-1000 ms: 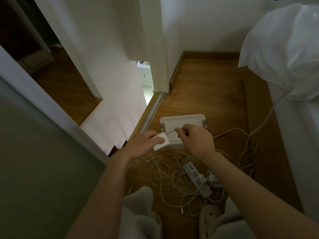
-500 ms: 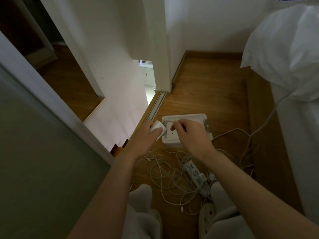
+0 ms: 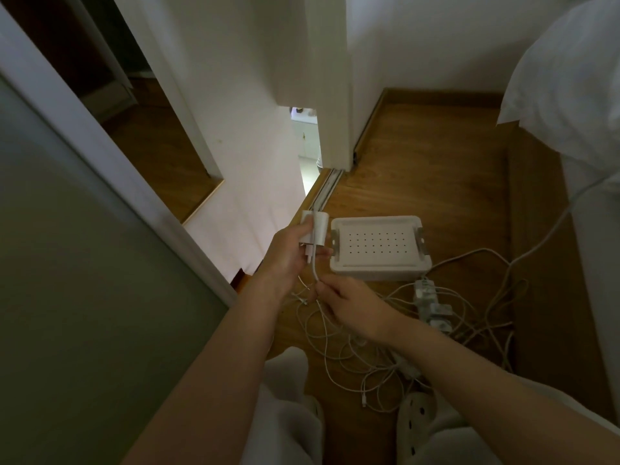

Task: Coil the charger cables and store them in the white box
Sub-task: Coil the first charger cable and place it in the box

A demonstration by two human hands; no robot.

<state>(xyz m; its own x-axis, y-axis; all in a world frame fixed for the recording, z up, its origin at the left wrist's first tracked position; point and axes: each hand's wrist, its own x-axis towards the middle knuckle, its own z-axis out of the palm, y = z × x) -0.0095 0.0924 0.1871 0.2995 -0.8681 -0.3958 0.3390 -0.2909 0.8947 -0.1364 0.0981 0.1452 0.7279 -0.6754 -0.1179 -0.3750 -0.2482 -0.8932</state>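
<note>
Centre frame, I see the left hand [image 3: 287, 260] curled round a white charger block [image 3: 315, 231], while just below it the right hand [image 3: 349, 303] pinches the block's cable [image 3: 314, 268]. The white box [image 3: 377, 246], lid on, sits just right of the block, its left edge beside the left fingertips. Loose cables [image 3: 339, 344] and a power strip [image 3: 427, 302] crowd the lower centre. Bare wood floor [image 3: 436, 169] lies beyond the box, edged by a door track [image 3: 323, 193] on the left and the bed [image 3: 597, 263] on the right.

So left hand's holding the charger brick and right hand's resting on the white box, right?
Not quite. In the head view the left hand holds the charger brick, but the right hand is off the white box, pinching the cable below the brick.
</note>
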